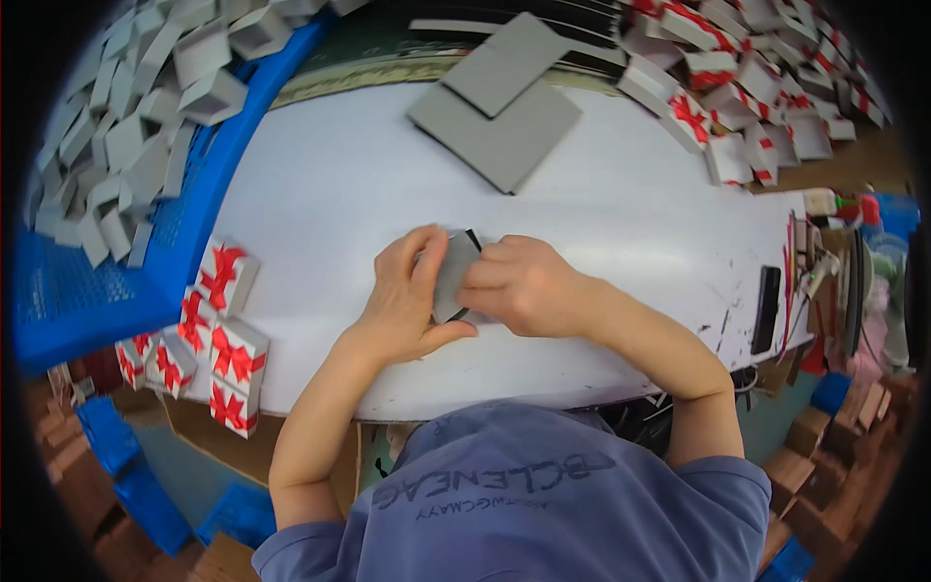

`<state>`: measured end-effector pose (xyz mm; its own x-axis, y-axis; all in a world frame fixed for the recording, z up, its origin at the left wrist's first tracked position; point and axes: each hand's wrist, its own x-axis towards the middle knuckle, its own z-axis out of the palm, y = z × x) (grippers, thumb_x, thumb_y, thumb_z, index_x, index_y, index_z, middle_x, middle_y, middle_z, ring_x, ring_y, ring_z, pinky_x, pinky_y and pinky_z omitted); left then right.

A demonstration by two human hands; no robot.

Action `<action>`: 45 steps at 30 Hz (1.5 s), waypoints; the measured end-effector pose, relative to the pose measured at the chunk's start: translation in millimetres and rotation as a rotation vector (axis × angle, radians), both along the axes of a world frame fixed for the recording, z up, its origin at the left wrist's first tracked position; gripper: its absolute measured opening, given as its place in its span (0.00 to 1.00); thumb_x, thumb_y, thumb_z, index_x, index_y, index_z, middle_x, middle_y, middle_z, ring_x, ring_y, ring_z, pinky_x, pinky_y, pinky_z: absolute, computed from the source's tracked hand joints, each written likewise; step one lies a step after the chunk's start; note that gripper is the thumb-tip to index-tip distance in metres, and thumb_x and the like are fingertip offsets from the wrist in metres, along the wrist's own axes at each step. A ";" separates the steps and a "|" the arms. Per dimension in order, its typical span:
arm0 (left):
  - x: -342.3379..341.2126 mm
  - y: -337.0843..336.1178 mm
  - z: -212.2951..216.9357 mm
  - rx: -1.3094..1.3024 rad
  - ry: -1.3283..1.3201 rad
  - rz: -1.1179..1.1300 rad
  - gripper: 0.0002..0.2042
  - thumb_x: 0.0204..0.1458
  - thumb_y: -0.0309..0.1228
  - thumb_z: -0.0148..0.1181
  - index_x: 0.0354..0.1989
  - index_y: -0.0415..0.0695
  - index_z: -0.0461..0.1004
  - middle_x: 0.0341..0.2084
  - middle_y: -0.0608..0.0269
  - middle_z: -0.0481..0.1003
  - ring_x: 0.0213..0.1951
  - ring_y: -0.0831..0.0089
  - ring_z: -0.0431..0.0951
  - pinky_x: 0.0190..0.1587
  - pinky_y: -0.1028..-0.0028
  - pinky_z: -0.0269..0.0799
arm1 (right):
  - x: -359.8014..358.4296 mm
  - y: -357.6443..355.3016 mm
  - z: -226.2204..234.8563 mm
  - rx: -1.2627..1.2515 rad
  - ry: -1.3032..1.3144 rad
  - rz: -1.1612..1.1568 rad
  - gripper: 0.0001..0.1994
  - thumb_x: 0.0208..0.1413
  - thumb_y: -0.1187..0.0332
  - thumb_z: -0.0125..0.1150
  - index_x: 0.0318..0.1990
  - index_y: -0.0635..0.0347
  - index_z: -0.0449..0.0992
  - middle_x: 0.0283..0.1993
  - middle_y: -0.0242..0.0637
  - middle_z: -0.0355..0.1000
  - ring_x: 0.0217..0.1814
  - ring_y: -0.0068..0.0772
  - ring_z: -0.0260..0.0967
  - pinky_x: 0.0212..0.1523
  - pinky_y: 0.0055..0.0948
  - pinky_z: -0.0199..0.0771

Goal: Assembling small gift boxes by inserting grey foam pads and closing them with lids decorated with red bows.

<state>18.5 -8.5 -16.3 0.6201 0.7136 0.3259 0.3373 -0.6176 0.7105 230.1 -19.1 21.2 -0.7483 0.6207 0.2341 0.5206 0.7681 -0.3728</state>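
Note:
A small grey flat piece with dark edges [453, 276] is between my two hands above the white tabletop. My left hand [405, 296] is curved along its left side, with the thumb reaching below its lower end. On the right side, the bent fingers of my right hand [529, 284] close in a pinch on its edge and hide part of it. Farther back on the table lie larger grey sheets [514, 136], one overlapping another at an angle; they have a similar grey surface.
A blue crate [68, 315] piled with small grey-white boxes [126, 141] stands at the left. Next to it are several white boxes with red bows [238, 349]. More bowed boxes [756, 97] heap at the far right. A black bar-shaped object [766, 308] lies near the table's right edge.

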 end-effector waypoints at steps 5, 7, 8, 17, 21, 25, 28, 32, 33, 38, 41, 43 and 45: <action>-20.2 -1.6 16.6 0.211 0.329 -0.159 0.29 0.37 0.35 0.66 0.53 0.55 0.67 0.58 0.62 0.59 0.54 0.49 0.57 0.54 0.57 0.53 | 107.7 77.1 7.5 0.222 0.264 -0.714 0.12 0.43 0.66 0.65 0.36 0.59 0.74 0.46 0.37 0.71 0.52 0.40 0.65 0.52 0.35 0.63; -17.3 1.9 35.6 0.238 0.409 -0.176 0.25 0.39 0.34 0.65 0.50 0.58 0.70 0.58 0.66 0.60 0.54 0.49 0.57 0.54 0.57 0.54 | 172.4 96.1 -4.8 0.601 -0.236 -0.950 0.13 0.42 0.67 0.63 0.36 0.60 0.73 0.44 0.40 0.70 0.49 0.44 0.65 0.47 0.36 0.64; -14.4 3.9 46.2 0.203 0.484 -0.205 0.25 0.38 0.33 0.65 0.50 0.57 0.70 0.57 0.67 0.61 0.54 0.49 0.58 0.53 0.57 0.55 | 188.6 95.3 -17.1 0.782 -0.466 -1.030 0.14 0.40 0.67 0.64 0.36 0.60 0.73 0.43 0.41 0.70 0.45 0.45 0.67 0.44 0.37 0.65; 2.2 4.1 7.0 0.032 -0.004 -0.188 0.46 0.32 0.30 0.71 0.62 0.54 0.47 0.59 0.48 0.51 0.50 0.51 0.64 0.49 0.58 0.66 | 48.0 9.8 20.2 -1.143 0.991 -0.624 0.14 0.53 0.65 0.55 0.44 0.66 0.72 0.32 0.29 0.71 0.31 0.16 0.65 0.32 0.17 0.64; 21.2 10.9 3.0 -0.197 -0.142 -0.237 0.62 0.26 0.36 0.77 0.63 0.45 0.29 0.59 0.44 0.48 0.50 0.53 0.67 0.50 0.58 0.66 | 32.2 23.1 10.1 -0.989 0.804 -0.574 0.18 0.55 0.65 0.53 0.50 0.68 0.69 0.38 0.32 0.70 0.38 0.17 0.64 0.39 0.19 0.65; 22.5 12.8 6.7 -0.163 -0.178 -0.262 0.63 0.24 0.32 0.77 0.64 0.57 0.27 0.61 0.40 0.42 0.46 0.50 0.71 0.45 0.60 0.71 | 44.4 27.1 15.7 -0.957 0.876 -0.578 0.17 0.57 0.65 0.51 0.51 0.65 0.69 0.39 0.33 0.71 0.37 0.20 0.67 0.37 0.22 0.68; 15.0 7.8 3.5 -0.207 -0.106 -0.235 0.64 0.23 0.34 0.77 0.64 0.57 0.28 0.62 0.40 0.41 0.49 0.47 0.69 0.46 0.59 0.71 | 51.5 21.6 4.1 -1.241 1.150 -0.575 0.14 0.58 0.67 0.50 0.50 0.63 0.71 0.42 0.33 0.73 0.38 0.24 0.70 0.39 0.24 0.70; 16.4 10.5 -8.3 -0.066 -0.170 -0.277 0.65 0.23 0.40 0.77 0.63 0.47 0.26 0.62 0.42 0.44 0.51 0.49 0.68 0.51 0.58 0.67 | 9.1 -1.8 -6.8 -0.511 0.403 -0.672 0.10 0.56 0.68 0.51 0.37 0.64 0.76 0.33 0.40 0.74 0.34 0.32 0.72 0.35 0.28 0.71; 17.4 10.9 -7.3 -0.051 -0.196 -0.289 0.63 0.24 0.41 0.76 0.64 0.44 0.29 0.61 0.43 0.47 0.51 0.49 0.68 0.52 0.58 0.66 | 5.7 -4.5 3.2 -0.411 0.298 -0.624 0.08 0.54 0.69 0.53 0.36 0.63 0.76 0.32 0.40 0.73 0.33 0.35 0.72 0.34 0.30 0.71; 23.0 4.0 5.9 0.090 0.090 -0.168 0.52 0.23 0.40 0.74 0.61 0.40 0.50 0.58 0.47 0.55 0.53 0.51 0.64 0.49 0.63 0.65 | -3.6 -20.8 -8.7 0.081 0.147 -0.584 0.07 0.46 0.68 0.59 0.33 0.60 0.75 0.26 0.33 0.69 0.27 0.34 0.67 0.27 0.31 0.66; 21.2 2.6 16.8 0.161 0.217 -0.149 0.47 0.27 0.45 0.71 0.58 0.37 0.56 0.57 0.51 0.59 0.55 0.53 0.62 0.52 0.60 0.59 | -1.2 -17.4 -16.7 0.214 0.158 -0.549 0.08 0.45 0.68 0.60 0.33 0.60 0.74 0.28 0.33 0.70 0.29 0.33 0.67 0.28 0.32 0.65; 15.2 4.0 24.4 0.178 0.320 -0.135 0.46 0.29 0.49 0.69 0.58 0.37 0.57 0.56 0.52 0.61 0.56 0.52 0.60 0.54 0.56 0.56 | -2.7 -11.1 -16.1 0.173 0.124 -0.499 0.09 0.44 0.68 0.60 0.33 0.60 0.74 0.30 0.33 0.70 0.31 0.34 0.67 0.29 0.32 0.65; 5.6 2.8 31.8 0.212 0.536 -0.050 0.44 0.29 0.48 0.69 0.57 0.39 0.59 0.54 0.57 0.62 0.59 0.56 0.56 0.56 0.52 0.50 | -0.8 6.3 -8.5 0.173 0.124 -0.373 0.10 0.41 0.70 0.60 0.35 0.60 0.74 0.33 0.35 0.71 0.34 0.36 0.68 0.33 0.33 0.67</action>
